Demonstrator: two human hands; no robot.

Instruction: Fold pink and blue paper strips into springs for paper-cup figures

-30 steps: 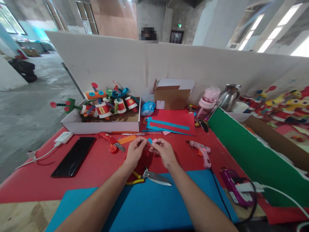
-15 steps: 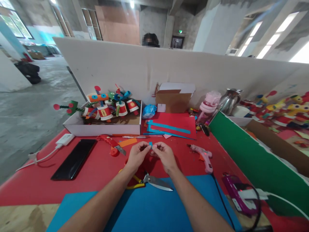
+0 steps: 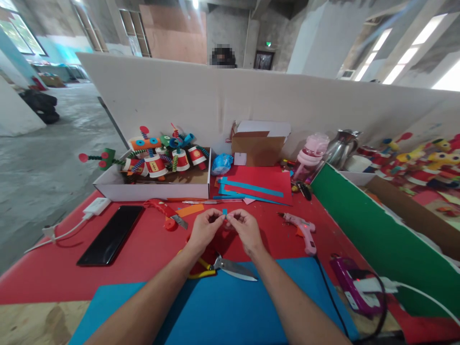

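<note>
My left hand (image 3: 206, 229) and my right hand (image 3: 247, 230) meet fingertip to fingertip over the middle of the red table. Both are closed in a pinch around a small piece of blue paper (image 3: 224, 212), whose upper end sticks up between the thumbs and forefingers. Its lower part is hidden by the fingers. Beneath my left wrist lie yellow-handled scissors (image 3: 235, 269), blades pointing right, partly covered by my forearm. To the left of my hands rests a red utility knife (image 3: 163, 211) with its blade out. A pink hot glue gun (image 3: 302, 232) lies to the right.
A large blue sheet (image 3: 230, 311) covers the near edge. At the left lies a black phone (image 3: 110, 235). Behind stand a white box (image 3: 154, 192) of paper-cup figures and a red sheet with blue strips (image 3: 251, 186). A green panel (image 3: 381, 235) and purple power bank (image 3: 357, 287) flank the right.
The fingertips have drawn slightly closer together around the blue piece, which now stands more upright. A pale pink patch at my right fingertips no longer shows. Other things stay put.
</note>
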